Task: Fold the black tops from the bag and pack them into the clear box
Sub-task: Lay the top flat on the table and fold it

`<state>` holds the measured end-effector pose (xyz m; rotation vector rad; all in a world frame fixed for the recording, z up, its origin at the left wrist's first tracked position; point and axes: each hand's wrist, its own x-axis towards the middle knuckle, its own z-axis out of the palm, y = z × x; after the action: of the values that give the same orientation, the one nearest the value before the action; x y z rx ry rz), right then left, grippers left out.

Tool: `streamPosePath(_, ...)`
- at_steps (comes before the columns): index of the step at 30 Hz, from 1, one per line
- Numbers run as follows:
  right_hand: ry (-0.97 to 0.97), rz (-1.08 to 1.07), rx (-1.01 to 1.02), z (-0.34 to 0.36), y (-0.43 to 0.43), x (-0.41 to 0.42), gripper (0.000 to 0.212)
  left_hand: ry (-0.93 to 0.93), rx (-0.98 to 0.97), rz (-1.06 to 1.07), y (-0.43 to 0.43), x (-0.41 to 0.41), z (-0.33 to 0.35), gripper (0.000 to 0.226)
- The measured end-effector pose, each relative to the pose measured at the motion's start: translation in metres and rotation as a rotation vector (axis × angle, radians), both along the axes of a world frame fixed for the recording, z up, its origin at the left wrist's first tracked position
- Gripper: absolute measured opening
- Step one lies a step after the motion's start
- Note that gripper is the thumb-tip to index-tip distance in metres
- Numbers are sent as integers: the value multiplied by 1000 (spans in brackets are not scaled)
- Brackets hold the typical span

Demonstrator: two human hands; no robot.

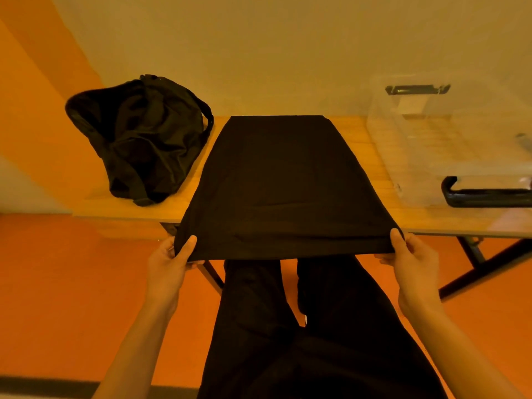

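Note:
A black top [279, 182] lies spread in a long folded strip across the wooden table [121, 208], its near edge lifted off the table's front edge. My left hand [172, 260] pinches the near left corner, thumb on top. My right hand [411, 254] pinches the near right corner the same way. A black bag [138, 133] sits slumped on the table's left end. The clear box [449, 139] with black handles stands on the right end; it appears to hold nothing.
The table stands against a pale wall, with dark folding legs [475, 269] under it. My legs in black trousers [288, 326] are below the top's near edge. The floor [72, 283] is orange.

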<state>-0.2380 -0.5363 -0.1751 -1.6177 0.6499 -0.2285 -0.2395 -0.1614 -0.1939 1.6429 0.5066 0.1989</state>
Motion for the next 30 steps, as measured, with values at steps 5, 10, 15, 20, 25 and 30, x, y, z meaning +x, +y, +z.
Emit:
streamPosePath(5, 45, 3, 38, 9, -2, -3, 18, 18, 72, 75, -5, -9, 11, 11)
streamPosePath(10, -118, 166, -96, 76, 37, 51, 19, -15, 46, 18, -24, 64, 61, 28)
streamPosePath(15, -137, 174, 37, 192, 60, 243, 22, -80, -21, -89, -33, 233, 180, 14)
streamPosePath(20, -384, 102, 44, 352, 31, 345, 19, -388, -47, -96, -13, 332, 340, 15)
streamPosePath(25, -679, 80, 97, 445, 17, 340, 10, -608, -266, -133, -8, 346, 438, 15)
streamPosePath(30, -604, 86, 55, 412, 16, 305, 8, -574, -221, -51, -10, 316, 408, 20)
